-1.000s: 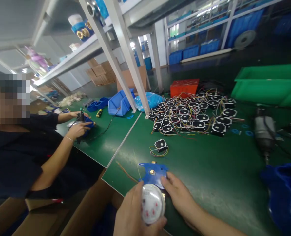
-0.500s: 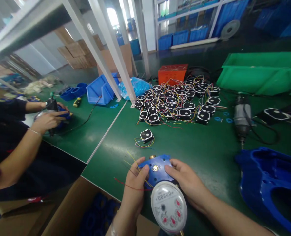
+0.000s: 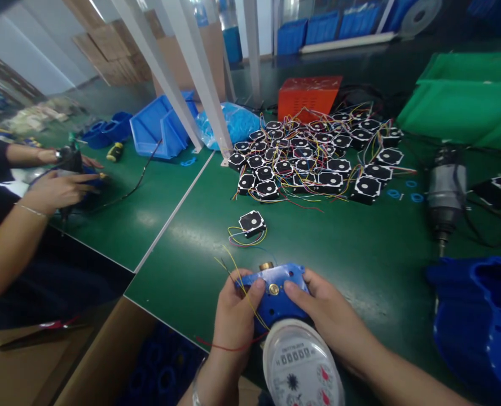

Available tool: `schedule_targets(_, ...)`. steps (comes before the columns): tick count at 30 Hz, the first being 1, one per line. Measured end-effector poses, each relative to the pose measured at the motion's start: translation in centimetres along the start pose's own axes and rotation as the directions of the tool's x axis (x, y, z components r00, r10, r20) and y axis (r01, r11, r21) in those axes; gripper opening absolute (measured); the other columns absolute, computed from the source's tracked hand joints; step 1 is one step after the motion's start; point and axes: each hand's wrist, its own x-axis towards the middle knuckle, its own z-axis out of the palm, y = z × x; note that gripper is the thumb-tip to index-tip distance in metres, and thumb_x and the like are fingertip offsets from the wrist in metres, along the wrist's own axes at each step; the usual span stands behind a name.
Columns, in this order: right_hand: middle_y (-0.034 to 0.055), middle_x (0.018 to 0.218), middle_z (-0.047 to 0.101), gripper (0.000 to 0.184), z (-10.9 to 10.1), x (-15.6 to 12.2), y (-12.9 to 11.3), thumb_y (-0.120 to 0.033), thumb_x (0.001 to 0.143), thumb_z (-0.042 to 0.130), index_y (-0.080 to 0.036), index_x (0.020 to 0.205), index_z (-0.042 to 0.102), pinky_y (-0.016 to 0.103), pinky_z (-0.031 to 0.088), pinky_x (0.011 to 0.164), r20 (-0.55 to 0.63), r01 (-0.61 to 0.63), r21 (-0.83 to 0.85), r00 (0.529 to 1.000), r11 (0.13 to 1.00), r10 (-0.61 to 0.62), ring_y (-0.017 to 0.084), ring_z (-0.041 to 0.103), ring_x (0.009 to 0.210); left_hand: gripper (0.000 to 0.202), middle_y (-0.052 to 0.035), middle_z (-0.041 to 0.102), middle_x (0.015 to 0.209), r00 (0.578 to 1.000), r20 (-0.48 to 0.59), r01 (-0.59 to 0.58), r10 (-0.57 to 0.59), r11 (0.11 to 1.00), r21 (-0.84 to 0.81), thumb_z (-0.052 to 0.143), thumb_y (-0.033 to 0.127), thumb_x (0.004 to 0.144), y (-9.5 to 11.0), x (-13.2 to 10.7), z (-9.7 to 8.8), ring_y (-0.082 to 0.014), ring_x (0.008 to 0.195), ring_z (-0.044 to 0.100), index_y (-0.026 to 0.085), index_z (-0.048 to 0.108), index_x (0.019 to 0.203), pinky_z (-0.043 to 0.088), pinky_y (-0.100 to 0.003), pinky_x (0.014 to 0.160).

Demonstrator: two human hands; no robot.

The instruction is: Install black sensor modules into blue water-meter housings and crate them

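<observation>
Plate [image 3: 282, 309] being pinched two-handed, dial [image 3: 302, 366] sitting at its 5 o'clock.
Left hand [image 3: 238, 316] and right hand [image 3: 324, 304] are gripping its 9 and 3 o'clock edges, thumbs pressing on top, near the view's 6 o'clock. Judgement: stiff, fairly heavy, slick paint; edges are suiting the hold, the dial's clear face likely scratching. Wires [image 3: 241, 285] are trailing at 10 o'clock; a module [image 3: 251, 222] is lying at 11.
</observation>
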Motion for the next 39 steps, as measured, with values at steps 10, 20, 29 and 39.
schedule_targets(10,0.0105,0.094,0.051,0.071,-0.1,0.0,-0.5,-0.053,0.055,0.069,-0.005,0.103,0.047,0.022,0.046,0.07,0.096,-0.145,0.258,0.988,0.955,0.124,0.011,0.053,0.074,0.038,0.0054,0.051,0.058,0.999,-0.032,-0.028,0.028,1.0,0.001,0.071,0.04,0.056,-0.3,-0.4,0.7,-0.0076,0.049,0.047,0.016,0.046,0.073,0.04,-0.018,0.047)
schedule_targets(20,0.0082,0.088,0.052,0.074,0.1,0.0,-0.8,-0.05,0.051,0.072,-0.006,0.105,0.045,0.02,0.047,0.069,0.108,-0.194,0.365,0.98,0.91,0.166,0.01,0.053,0.072,0.036,0.0069,0.051,0.054,0.999,-0.01,0.042,-0.042,0.999,-0.005,0.073,0.034,0.055,0.6,-0.4,0.9,-0.0058,0.043,0.046,0.017,0.044,0.069,0.037,-0.015,0.041)
schedule_targets(29,0.0079,0.086,0.052,0.069,0.2,0.2,-0.8,-0.046,0.052,0.072,-0.006,0.101,0.046,0.022,0.047,0.068,0.068,-0.226,0.387,0.974,0.894,0.217,0.01,0.053,0.069,0.035,0.0001,0.063,0.073,0.998,0.012,0.061,-0.061,0.998,-0.031,0.073,0.031,0.055,0.6,-0.2,0.9,-0.0109,0.056,0.057,0.017,0.045,0.07,0.047,-0.021,0.052)
schedule_targets(39,0.0045,0.071,0.051,0.073,0.3,0.5,-0.9,-0.051,0.048,0.071,-0.008,0.102,0.044,0.02,0.045,0.055,0.071,-0.279,0.333,0.96,0.901,0.271,0.01,0.05,0.059,0.029,-0.0024,0.063,0.076,1.0,-0.014,0.027,-0.027,1.0,-0.015,0.072,0.031,0.055,0.9,-0.5,1.3,-0.0136,0.061,0.059,0.017,0.05,0.066,0.049,-0.023,0.054)
